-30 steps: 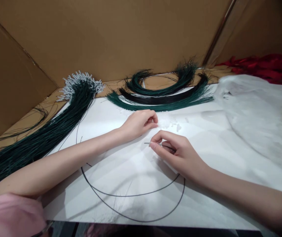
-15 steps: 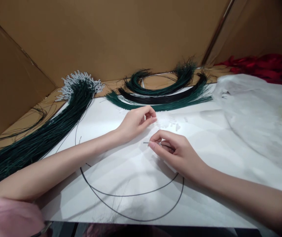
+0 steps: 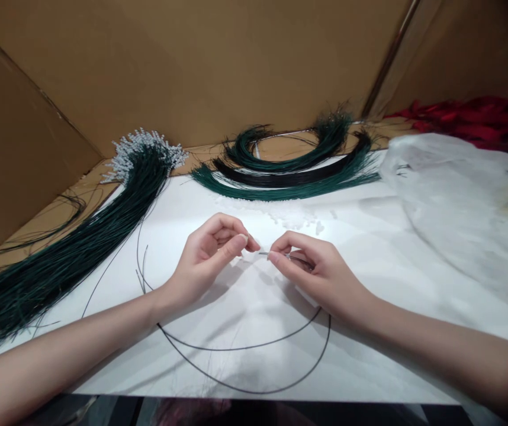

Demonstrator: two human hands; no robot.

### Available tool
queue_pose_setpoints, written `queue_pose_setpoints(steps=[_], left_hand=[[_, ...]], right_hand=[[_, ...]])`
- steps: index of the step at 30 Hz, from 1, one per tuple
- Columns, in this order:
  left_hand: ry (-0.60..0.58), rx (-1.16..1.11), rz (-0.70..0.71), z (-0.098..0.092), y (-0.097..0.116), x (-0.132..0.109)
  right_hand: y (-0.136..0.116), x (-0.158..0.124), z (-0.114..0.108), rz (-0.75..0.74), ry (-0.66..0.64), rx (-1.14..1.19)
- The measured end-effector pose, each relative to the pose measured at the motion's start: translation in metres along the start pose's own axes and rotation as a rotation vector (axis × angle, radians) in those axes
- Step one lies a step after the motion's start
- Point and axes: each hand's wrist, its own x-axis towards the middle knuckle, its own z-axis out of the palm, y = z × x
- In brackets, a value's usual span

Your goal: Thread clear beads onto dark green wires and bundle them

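In my right hand [image 3: 314,266], thumb and forefinger pinch dark cords [image 3: 247,391], thin and wire-like. Their short tips point left, and the long part loops down over the white sheet toward my left forearm. My left hand [image 3: 214,254] is closed in a pinch just left of those tips, close to them. Something whitish shows by its fingertips, too small to name. Small white beads or grains [image 3: 292,218] lie scattered on the white sheet beyond both hands.
At left lies a thick bundle of dark green cords [image 3: 98,236] with white beaded ends [image 3: 138,148]. Curved green and black cord bundles [image 3: 280,177] rest at the back. A translucent plastic bag [image 3: 453,195] and red fabric [image 3: 480,121] are at right. Cardboard walls [image 3: 218,65] surround the table.
My left hand has come back from beside the white grains, moving left and nearer, to the cord tips. My right hand has hardly moved and still pinches the cords.
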Motion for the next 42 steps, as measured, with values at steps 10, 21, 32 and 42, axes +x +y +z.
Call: queue_pose_setpoints(steps=[10, 21, 32, 42], left_hand=[[0.016, 0.011, 0.015, -0.0007, -0.0046, -0.0011], [-0.001, -0.003, 0.029, 0.0012, -0.0066, 0.0006], [-0.008, -0.013, 0.01, 0.0006, -0.0068, 0.0021], [-0.045, -0.037, -0.003, 0.0005, -0.0064, 0.0013]], right_hand=[[0.0012, 0.0008, 0.0004, 0.015, 0.002, -0.017], [0.0017, 0.0021, 0.0037, 0.028, 0.023, -0.022], [0.0034, 0.0015, 0.0027, -0.01, 0.025, -0.029], [0.0019, 0.0006, 0.0003, 0.021, -0.003, -0.018]])
